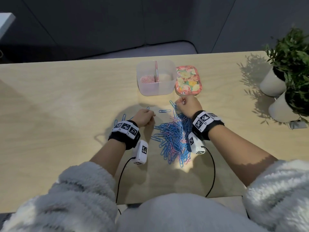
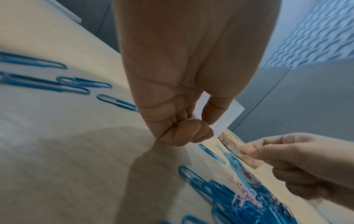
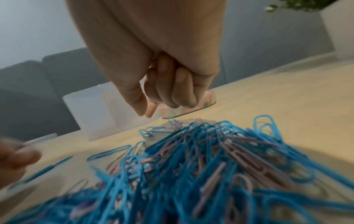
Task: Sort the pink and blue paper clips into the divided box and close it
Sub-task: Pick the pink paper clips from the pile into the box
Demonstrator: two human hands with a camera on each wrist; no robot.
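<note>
A translucent divided box (image 1: 164, 88) stands open at the back of the table; pink clips (image 1: 147, 79) lie in its left compartment. Its floral lid (image 1: 188, 80) lies just to its right. A mixed pile of blue and pink paper clips (image 1: 173, 136) is spread between my hands. My right hand (image 1: 187, 104) hovers at the pile's far end by the lid and grips small pink clips (image 1: 183, 102) in its curled fingers (image 3: 168, 94). My left hand (image 1: 145, 117) rests left of the pile with its fingers (image 2: 182, 133) curled into the palm; no clip shows in them.
Loose blue clips (image 1: 123, 117) lie left of my left hand. Two white pots with green plants (image 1: 274, 82) stand at the table's right end. Wrist-camera cables (image 1: 212, 173) trail to the near edge. A grey sofa sits beyond the table's far edge.
</note>
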